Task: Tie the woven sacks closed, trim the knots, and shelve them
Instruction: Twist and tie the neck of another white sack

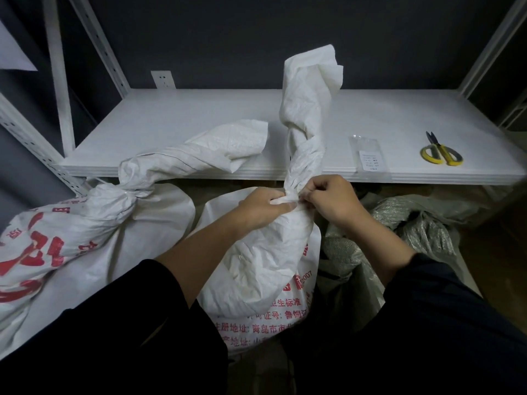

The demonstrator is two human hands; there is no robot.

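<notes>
A white woven sack [265, 260] with red print stands in front of me, its twisted neck rising above the shelf. My left hand [263, 205] grips the neck at its base, fingers curled round it. Touching it from the right, my right hand [332, 199] pinches a thin white tie at the same spot. A second white sack [71, 240] with red print lies at the left, its neck bound and its loose top draped on the shelf. Yellow-handled scissors [440, 152] lie on the shelf at the right, away from both hands.
The white shelf board [176, 121] runs across at hand height, with white slotted uprights [57, 72] at left and right. A small clear packet [369, 156] lies near the shelf's front edge. Grey-silver bags [416, 223] are heaped on the floor to the right.
</notes>
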